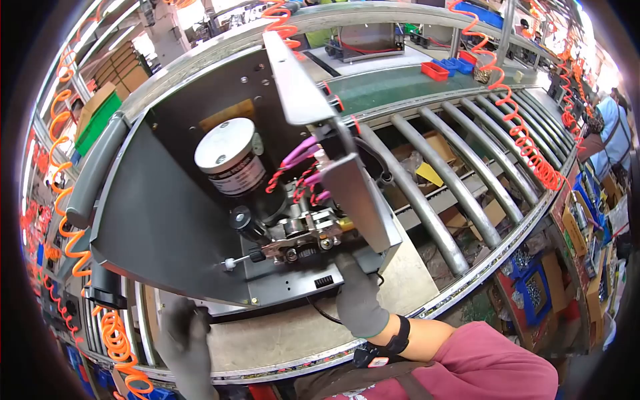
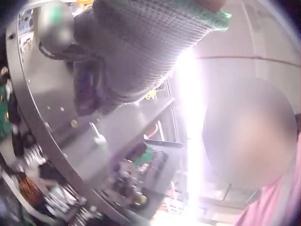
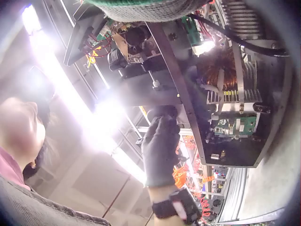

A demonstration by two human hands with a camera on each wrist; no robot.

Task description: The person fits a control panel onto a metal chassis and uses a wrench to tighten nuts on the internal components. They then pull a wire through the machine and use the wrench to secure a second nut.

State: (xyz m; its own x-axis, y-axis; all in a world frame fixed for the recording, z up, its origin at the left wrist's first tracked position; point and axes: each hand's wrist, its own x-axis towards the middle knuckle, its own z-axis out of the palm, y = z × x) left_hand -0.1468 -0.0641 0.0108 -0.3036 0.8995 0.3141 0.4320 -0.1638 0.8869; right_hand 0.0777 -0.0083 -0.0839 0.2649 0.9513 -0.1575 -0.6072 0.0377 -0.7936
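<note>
A welding machine-like unit (image 1: 167, 200) stands on the roller line with its side open, showing a wire feed mechanism (image 1: 303, 237) and a white-topped cylindrical motor (image 1: 227, 150). My left hand (image 1: 183, 340), in a grey glove, is at the unit's near left corner. In the right wrist view its fingers (image 3: 162, 125) bend beside a dark round shape; whether they hold it, I cannot tell. My gloved right hand (image 1: 360, 300) reaches to the front edge of the base, just below the feed mechanism, its fingertips hidden there. Only that glove's cuff (image 3: 146, 9) shows in the right wrist view.
Steel rollers (image 1: 433, 187) run off to the right. Orange coiled air hoses (image 1: 520, 133) hang on both sides. Red and blue bins (image 1: 437, 70) stand at the back. A copper coil (image 3: 216, 70) and a green circuit board (image 3: 235, 126) sit in the unit's other side.
</note>
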